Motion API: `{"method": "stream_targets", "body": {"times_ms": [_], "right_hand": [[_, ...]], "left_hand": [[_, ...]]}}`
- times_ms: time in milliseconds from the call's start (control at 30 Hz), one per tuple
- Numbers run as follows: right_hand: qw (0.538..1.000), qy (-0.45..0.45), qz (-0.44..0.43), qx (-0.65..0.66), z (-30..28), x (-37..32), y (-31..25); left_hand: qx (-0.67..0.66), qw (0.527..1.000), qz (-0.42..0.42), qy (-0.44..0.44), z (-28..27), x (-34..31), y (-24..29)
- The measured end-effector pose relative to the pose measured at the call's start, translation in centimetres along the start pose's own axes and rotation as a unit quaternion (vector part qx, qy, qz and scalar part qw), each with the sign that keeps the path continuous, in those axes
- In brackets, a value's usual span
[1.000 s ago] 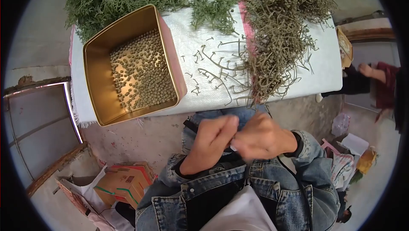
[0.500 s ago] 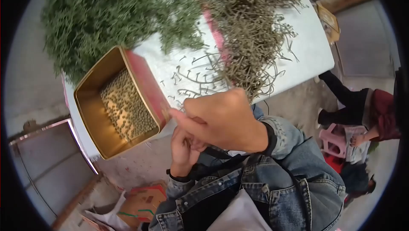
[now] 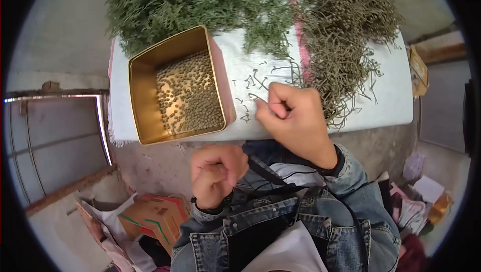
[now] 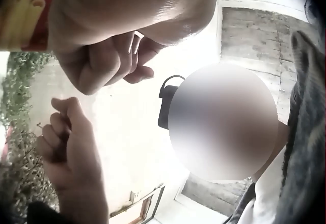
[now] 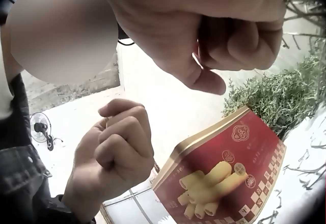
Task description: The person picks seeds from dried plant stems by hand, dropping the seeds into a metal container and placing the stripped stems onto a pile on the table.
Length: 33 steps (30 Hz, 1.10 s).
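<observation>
In the head view my left hand (image 3: 215, 174) is in front of the table edge, its fingers curled in, with nothing showing between them. My right hand (image 3: 298, 121) hovers over the near edge of a white woven cloth (image 3: 386, 91), thumb and fingers curled. Its fingertips overlap some loose hooked stems (image 3: 255, 79) there. To the left stands a square tin (image 3: 145, 91), gold inside, with many small round seeds (image 3: 200, 104) over its bottom. The right wrist view shows the tin's red side (image 5: 214, 178), printed with yellow rolls. A heap of dry brown stems (image 3: 345, 36) lies beyond the right hand.
Leafy green sprigs (image 3: 175, 1) are piled at the back left of the table, behind the tin. A cardboard box (image 3: 155, 217) stands on the floor at lower left, with bags and other items (image 3: 421, 197) at lower right.
The two hands were together in front of my body, then the right one crossed over the left beside the tin. Now they are apart, the right at the cloth. The view has swung as well.
</observation>
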State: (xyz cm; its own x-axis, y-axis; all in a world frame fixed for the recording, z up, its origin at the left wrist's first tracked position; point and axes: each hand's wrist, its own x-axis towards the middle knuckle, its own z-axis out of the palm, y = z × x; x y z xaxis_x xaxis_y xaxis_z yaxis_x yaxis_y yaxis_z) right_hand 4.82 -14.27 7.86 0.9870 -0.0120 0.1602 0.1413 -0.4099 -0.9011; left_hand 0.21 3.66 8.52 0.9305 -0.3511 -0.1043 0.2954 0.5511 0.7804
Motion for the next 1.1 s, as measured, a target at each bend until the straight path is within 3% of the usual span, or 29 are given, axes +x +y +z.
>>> {"method": "stream_targets", "body": {"times_ms": [200,300,333,400,433,533,567,667,833,967,1067,1100], "right_hand": [[0.991,-0.028,0.057,0.117,-0.9,0.4,-0.4],[0.975,-0.050,0.094,0.196,-0.4,0.9,-1.5],[0.938,-0.079,0.145,0.306,-0.1,1.2,-2.0],[0.815,-0.130,0.241,0.510,0.6,1.8,-3.0],[0.815,-0.134,0.233,0.513,1.3,2.3,-3.2],[0.710,-0.161,0.238,0.643,4.5,3.4,-4.1],[0.708,-0.165,0.238,0.644,5.1,3.8,-4.6],[0.783,-0.133,0.189,0.577,6.9,5.2,-6.2],[0.756,-0.179,0.197,0.598,7.9,6.1,-6.1],[0.788,-0.223,0.132,0.559,8.5,6.1,-5.5],[0.899,-0.217,0.043,0.378,8.7,6.0,-6.1],[0.899,-0.215,0.043,0.379,8.9,5.8,-6.2]], "left_hand": [[-0.005,0.993,0.077,0.093,-0.7,0.4,1.6],[-0.072,0.973,0.178,0.130,-1.6,1.2,3.0],[-0.067,0.971,0.186,0.133,-2.1,1.7,3.6],[-0.039,0.966,0.221,0.132,-3.3,3.1,4.9],[-0.026,0.962,0.240,0.128,-3.8,3.8,5.4],[0.024,0.955,0.237,0.176,-5.1,5.3,6.1],[0.047,0.950,0.230,0.206,-5.5,5.4,6.2],[0.087,0.935,0.265,0.220,-6.1,5.8,5.8],[0.219,0.885,0.338,0.236,-6.1,6.8,5.5],[0.182,0.892,0.333,0.246,-5.4,6.7,5.7],[0.164,0.896,0.337,0.240,-5.1,6.8,5.7],[0.156,0.897,0.337,0.239,-5.1,6.7,5.8]]}}
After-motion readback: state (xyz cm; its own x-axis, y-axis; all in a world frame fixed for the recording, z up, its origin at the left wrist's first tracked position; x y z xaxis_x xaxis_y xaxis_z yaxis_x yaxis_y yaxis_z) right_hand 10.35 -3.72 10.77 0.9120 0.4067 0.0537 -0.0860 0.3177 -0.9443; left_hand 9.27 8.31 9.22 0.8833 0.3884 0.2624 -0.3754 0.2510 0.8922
